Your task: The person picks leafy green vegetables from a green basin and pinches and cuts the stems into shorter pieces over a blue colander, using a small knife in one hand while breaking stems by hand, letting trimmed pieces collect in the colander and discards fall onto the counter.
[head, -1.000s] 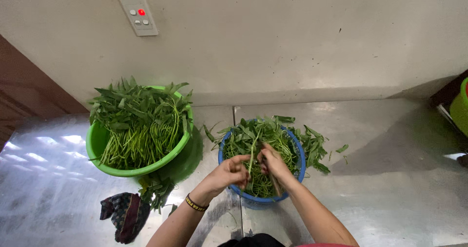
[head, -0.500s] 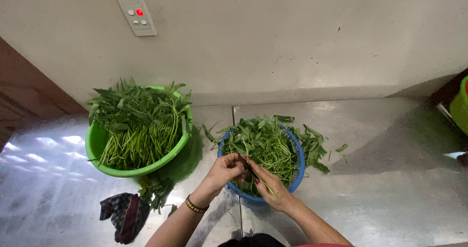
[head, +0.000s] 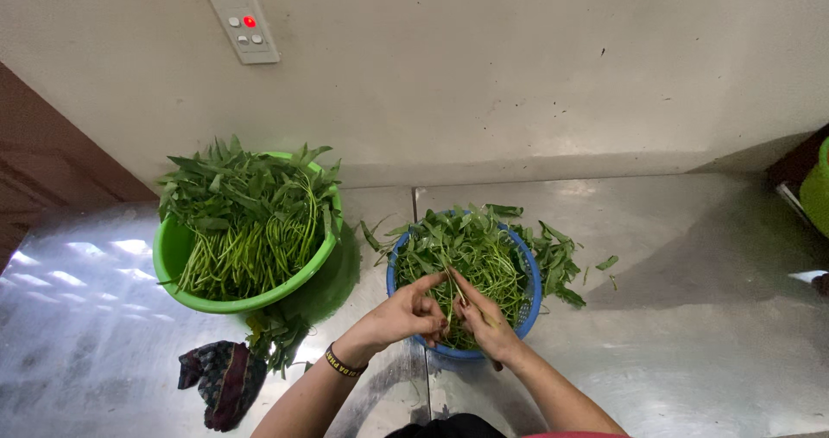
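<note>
Your left hand (head: 404, 314) and right hand (head: 482, 323) meet over the near rim of the blue basket (head: 529, 269), fingers pinched shut on a thin green stem (head: 455, 293) that runs up from the grip into the heap of leafy greens (head: 462, 248) just beyond it. Judging from how fine that stem is, a sharp tug could snap it short or drag tangled neighbours out over the rim; some loose leaves (head: 557, 261) already lie to the right of the grip on the steel counter (head: 691, 317). Well to the left of your grip stands a green basin (head: 177, 257) piled with long-stemmed greens (head: 246, 222), and a dark crumpled cloth (head: 220, 382) lies nearer you. Nothing stands between your hands and either container.
</note>
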